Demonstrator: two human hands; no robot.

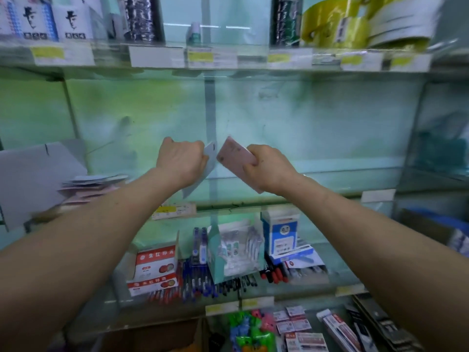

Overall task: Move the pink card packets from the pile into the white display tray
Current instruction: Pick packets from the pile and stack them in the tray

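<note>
My right hand grips a stack of pink card packets, tilted up over the glass shelf. My left hand is closed on a pale blue-white flat piece, held upright right next to the pink stack; whether it is a packet or part of the white tray I cannot tell. A pile of pink and pale packets lies at the left of the same shelf, partly hidden behind my left forearm. A grey-white cardboard box stands behind that pile.
Shelf below holds red-and-white ink pad boxes, pens, a blue-white box. The shelf above carries yellow tape rolls and white boxes. The bottom shelf has small packets and colourful clips.
</note>
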